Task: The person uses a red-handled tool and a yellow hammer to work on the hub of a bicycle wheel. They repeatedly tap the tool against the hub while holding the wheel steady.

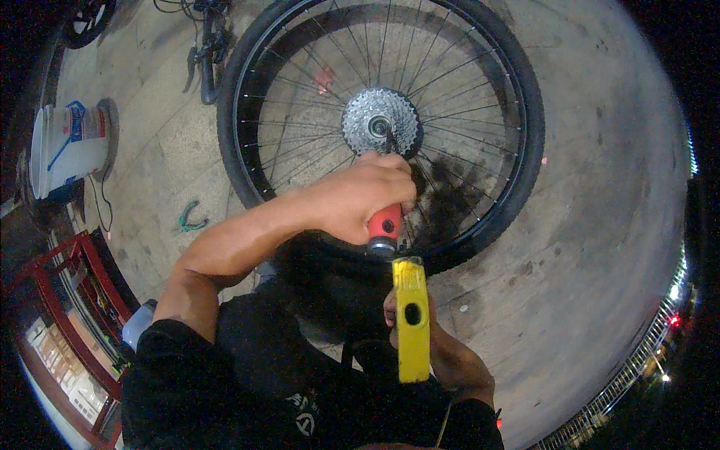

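Observation:
A bicycle wheel (531, 120) with a black tyre lies flat on the paved ground before me. Its silver cassette (358, 124) faces up at the middle. My left hand (367, 191) is closed around a red-handled screwdriver (385, 223), whose dark shaft reaches toward the hub. The exact contact of its tip is hard to see. Just below the handle's butt end is the yellow head of a hammer (412, 352). My right hand (442, 346) grips the hammer from beneath, and the head hides most of the fingers and the handle.
Green-handled pliers (193, 219) lie left of the wheel. Farther left stands a white bucket (86, 142) with a blue handle. A black bicycle handlebar (208, 75) is at the upper left. A dark red metal frame (52, 289) occupies the lower left.

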Tool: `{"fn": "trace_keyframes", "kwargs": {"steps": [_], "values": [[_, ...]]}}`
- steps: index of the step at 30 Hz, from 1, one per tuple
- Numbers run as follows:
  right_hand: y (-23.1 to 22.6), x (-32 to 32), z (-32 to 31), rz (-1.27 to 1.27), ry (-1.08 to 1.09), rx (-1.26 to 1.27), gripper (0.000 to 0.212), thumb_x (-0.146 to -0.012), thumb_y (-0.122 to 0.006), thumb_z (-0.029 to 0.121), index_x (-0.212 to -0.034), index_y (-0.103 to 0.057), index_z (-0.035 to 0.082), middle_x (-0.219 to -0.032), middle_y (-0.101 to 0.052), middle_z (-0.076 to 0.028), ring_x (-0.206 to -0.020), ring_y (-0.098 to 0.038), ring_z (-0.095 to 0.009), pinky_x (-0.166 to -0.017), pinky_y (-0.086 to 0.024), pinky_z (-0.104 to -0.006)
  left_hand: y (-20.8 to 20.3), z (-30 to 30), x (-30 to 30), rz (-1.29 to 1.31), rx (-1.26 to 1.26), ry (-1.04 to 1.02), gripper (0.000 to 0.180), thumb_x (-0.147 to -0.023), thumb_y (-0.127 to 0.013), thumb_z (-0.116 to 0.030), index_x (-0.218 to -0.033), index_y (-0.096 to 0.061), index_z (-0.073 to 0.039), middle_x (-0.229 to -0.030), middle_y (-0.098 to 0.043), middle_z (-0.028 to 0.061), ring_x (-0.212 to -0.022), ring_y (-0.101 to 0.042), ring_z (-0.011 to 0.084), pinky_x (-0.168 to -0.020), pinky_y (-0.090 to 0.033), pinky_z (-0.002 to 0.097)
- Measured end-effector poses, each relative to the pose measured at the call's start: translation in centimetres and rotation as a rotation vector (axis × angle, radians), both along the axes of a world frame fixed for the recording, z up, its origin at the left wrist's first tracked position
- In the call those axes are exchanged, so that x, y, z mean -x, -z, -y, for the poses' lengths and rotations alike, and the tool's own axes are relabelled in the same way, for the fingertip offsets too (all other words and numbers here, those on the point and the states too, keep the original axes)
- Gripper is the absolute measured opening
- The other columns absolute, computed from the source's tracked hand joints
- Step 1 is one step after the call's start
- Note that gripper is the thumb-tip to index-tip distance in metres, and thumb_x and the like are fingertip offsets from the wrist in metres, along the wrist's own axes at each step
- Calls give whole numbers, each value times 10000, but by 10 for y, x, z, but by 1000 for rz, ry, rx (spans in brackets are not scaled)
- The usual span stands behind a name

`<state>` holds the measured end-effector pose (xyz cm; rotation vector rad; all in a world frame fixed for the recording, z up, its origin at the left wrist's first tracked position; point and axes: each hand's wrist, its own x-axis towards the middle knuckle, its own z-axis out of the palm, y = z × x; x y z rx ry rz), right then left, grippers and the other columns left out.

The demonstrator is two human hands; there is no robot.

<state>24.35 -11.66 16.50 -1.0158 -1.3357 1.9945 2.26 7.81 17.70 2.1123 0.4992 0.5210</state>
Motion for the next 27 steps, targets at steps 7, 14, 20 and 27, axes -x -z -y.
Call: {"fn": "trace_keyframes", "kwargs": {"steps": [7, 14, 20, 27], "values": [[-1, 0, 8, 36, 121, 53, 299, -872, -609, 341, -933, -607, 49, -747, -625, -135, -584, -612, -250, -523, -510, -345, -4, -7, 0, 23, 80, -38, 394, -633, -747, -201, -963, -561, -91, -960, -573, 105, -991, -547, 329, -799, -397, 442], [-8, 2, 3, 92, 104, 10, 357, -794, -680, 361, -961, -610, 53, -791, -646, -132, -631, -635, -272, -565, -516, -373, -4, -9, 1, 34, 46, 18, 376, -648, -747, -216, -947, -553, -96, -915, -571, 104, -965, -551, 331, -798, -391, 432], [-15, 4, -6, 263, -131, -460, 626, -686, -791, 186, -1219, -485, 70, -876, -665, -156, -739, -665, -359, -613, -543, -427, -2, -6, -3, -9, 7, 10, 409, -619, -738, -225, -949, -535, -93, -937, -550, 106, -946, -548, 355, -794, -405, 445], [5, -6, 23, 409, -267, -153, 584, -656, -811, 211, -1149, -519, 99, -875, -668, -149, -770, -656, -402, -675, -537, -478, 0, -5, -7, 19, 3, -14, 419, -623, -744, -237, -959, -538, -93, -941, -556, 112, -940, -545, 355, -786, -402, 441]]}}
